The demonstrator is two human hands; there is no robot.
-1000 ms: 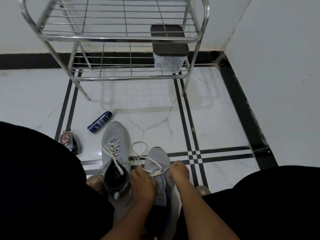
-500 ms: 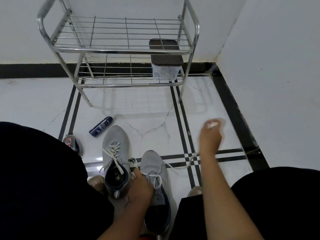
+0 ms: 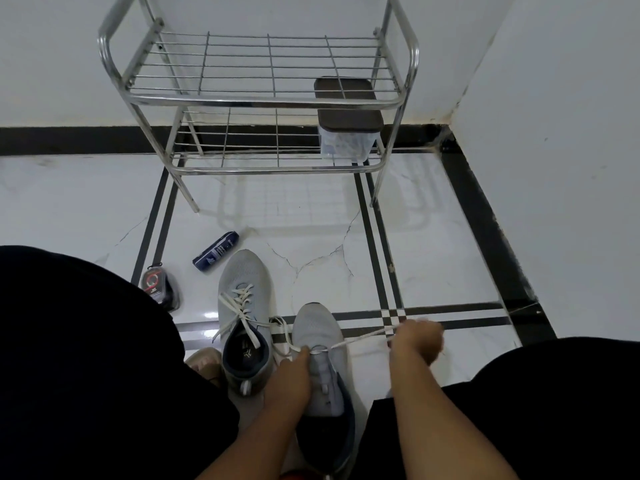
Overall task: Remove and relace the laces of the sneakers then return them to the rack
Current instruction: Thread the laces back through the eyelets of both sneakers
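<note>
Two grey sneakers stand on the white tiled floor between my knees. The left sneaker has its white lace threaded and loose at the top. On the right sneaker only the lowest eyelets carry lace. My left hand rests on this shoe's tongue, fingers pressing by the lace crossing. My right hand grips the white lace, which runs taut from the eyelets out to the right. The metal rack stands against the wall ahead.
A clear box with a dark lid sits on the rack's lower shelf at right. A dark blue tube and a small black case lie on the floor left of the shoes. A wall rises on the right.
My right hand went from the shoe up and out to the right, drawing lace out, then came back lower, still holding it taut. The left hand stayed on the right sneaker.
</note>
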